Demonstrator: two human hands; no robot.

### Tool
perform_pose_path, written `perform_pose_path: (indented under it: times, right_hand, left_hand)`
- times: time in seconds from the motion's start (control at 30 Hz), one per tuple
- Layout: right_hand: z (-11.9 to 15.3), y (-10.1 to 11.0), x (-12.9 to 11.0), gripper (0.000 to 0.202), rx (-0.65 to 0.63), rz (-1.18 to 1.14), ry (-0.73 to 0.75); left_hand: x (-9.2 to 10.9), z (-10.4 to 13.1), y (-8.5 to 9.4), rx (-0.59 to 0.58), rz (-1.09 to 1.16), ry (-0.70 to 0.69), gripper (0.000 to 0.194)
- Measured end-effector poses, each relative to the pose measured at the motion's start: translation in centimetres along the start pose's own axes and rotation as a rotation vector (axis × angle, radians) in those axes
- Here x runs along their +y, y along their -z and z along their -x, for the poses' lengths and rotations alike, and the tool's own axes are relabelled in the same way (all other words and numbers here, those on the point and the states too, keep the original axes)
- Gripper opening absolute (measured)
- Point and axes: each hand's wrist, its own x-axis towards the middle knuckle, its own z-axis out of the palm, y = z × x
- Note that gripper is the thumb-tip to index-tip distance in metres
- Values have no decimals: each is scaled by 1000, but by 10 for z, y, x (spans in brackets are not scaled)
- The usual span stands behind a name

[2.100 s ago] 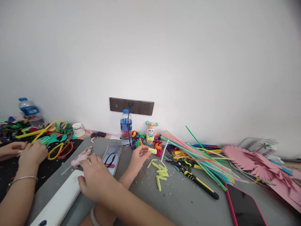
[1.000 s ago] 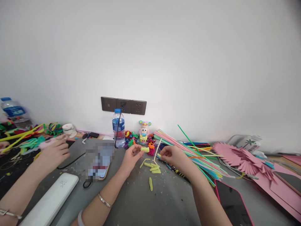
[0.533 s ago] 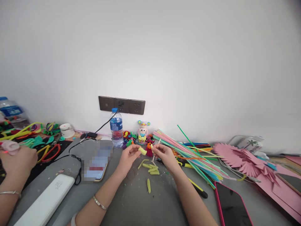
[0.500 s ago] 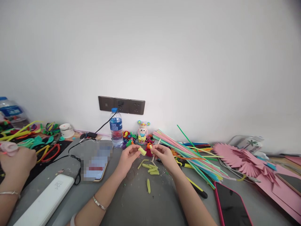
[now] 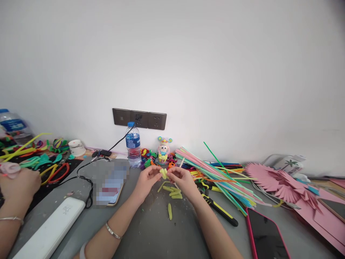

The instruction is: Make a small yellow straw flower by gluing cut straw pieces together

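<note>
My left hand (image 5: 147,181) pinches a small pale-yellow fuzzy pipe cleaner piece (image 5: 164,174) in front of the figurine. Close on the other side, my right hand (image 5: 183,181) is closed with its fingertips at the same piece; whether it grips a second small yellow bit is hidden. A thin pale stick (image 5: 182,162) shows behind the right hand. Below on the grey table lie several yellow-green pipe cleaner pieces (image 5: 175,194), with a single one (image 5: 169,211) nearer to me. A pink-and-yellow figurine (image 5: 163,151) with big eyes stands behind my hands.
A water bottle (image 5: 133,145), a lit phone (image 5: 110,187) and a white power bank (image 5: 51,230) are on the left. Rightward lie long pastel pipe cleaners (image 5: 215,172), yellow-black pliers (image 5: 221,211), a red-cased phone (image 5: 266,235) and pink folded paper (image 5: 280,183). Another person's hand (image 5: 20,185) works far left.
My hands have come closer together, so the small yellow bit at my right fingertips now meets the piece in my left. The pieces on the table lie as before.
</note>
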Motion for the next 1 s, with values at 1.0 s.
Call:
perform_pose_path:
  times: [1.0]
  right_hand:
    - [4,-9,3,18,31,100,160]
  left_hand:
    - [0,0,4,69,45,-47,23]
